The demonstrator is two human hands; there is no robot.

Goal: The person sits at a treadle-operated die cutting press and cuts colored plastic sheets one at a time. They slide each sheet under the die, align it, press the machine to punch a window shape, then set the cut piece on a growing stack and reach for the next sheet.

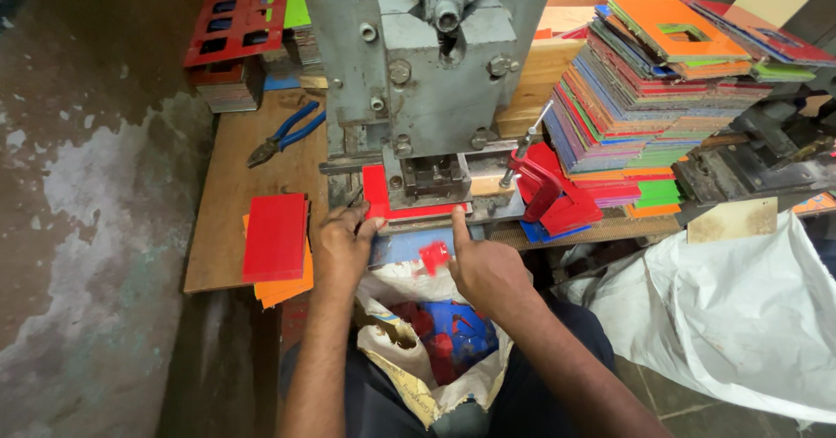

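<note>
While the red sheet [383, 196] lies under the press [427, 81], the left hand [341, 248] has its fingers clamped on its edge; the right hand [481, 268], forefinger out, other fingers curled, touches its front edge.

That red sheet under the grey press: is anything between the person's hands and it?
Nothing visible. The left hand already touches the red sheet at its near edge, and the right hand points a finger up against its front edge under the grey press. A small red offcut blurs just below.
</note>
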